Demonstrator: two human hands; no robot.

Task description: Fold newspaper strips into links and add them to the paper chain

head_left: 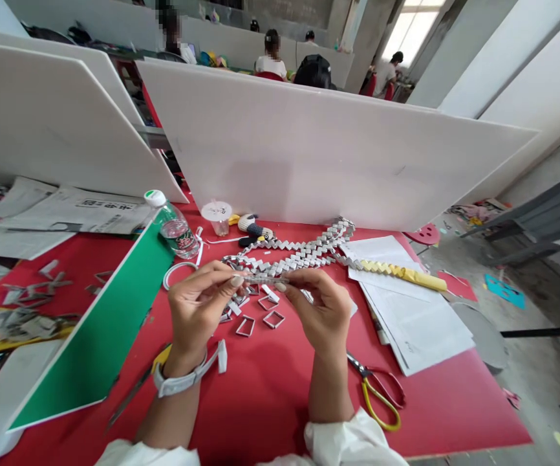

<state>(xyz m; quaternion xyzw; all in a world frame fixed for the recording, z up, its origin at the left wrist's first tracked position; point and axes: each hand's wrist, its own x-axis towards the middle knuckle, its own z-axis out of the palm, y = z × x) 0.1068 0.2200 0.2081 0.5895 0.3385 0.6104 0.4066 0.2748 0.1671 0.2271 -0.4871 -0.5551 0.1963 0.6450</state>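
Between my two hands is a thin strip of folded newspaper-like paper (260, 279), stretched level above the red table. My left hand (200, 304) pinches its left end between thumb and fingertips. At the other end, the thumb and fingers of my right hand (321, 307) grip it the same way. Just behind the strip lies a zigzag chain of woven grey paper links (304, 260), part of it hidden by my hands. Several loose folded paper links (273, 319) are scattered below the strip. A pale band (178, 385) circles my left wrist.
Scissors (374, 388) lie right of my right forearm, near white paper sheets (406, 323) and a yellow roll (420, 278). At left stand a green board (100, 343) and a water bottle (178, 230). A white partition (338, 155) rises behind; people sit beyond.
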